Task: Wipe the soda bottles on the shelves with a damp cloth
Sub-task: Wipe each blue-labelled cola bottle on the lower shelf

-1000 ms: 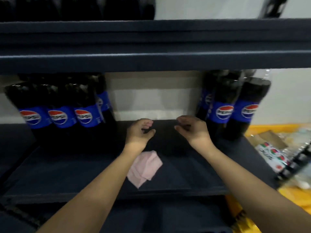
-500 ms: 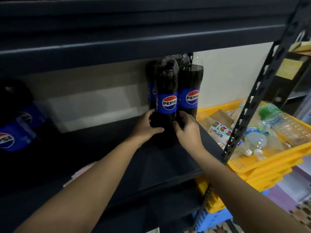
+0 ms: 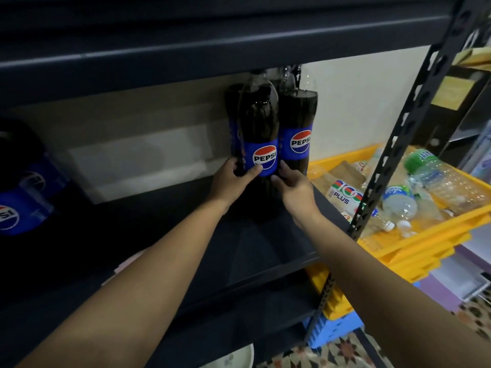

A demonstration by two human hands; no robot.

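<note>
Two hands: left hand [image 3: 233, 179] and right hand [image 3: 293, 183] clasp the front Pepsi bottle [image 3: 259, 134] from both sides.
Progress: seemingly early; no wiping underway, pink cloth [image 3: 127, 262] lies on the shelf [image 3: 265, 251].
Remaining: bottles at right and left [image 3: 24, 197].
Room: yellow crate [image 3: 414, 243] of empties beside.

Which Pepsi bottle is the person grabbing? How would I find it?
Look at the dark metal shelf and find the small bunch of Pepsi bottles standing near its right post. The held bottle is the front one, nearest you. Only it has the left hand and the right hand gripping its sides just below the blue label.
</note>
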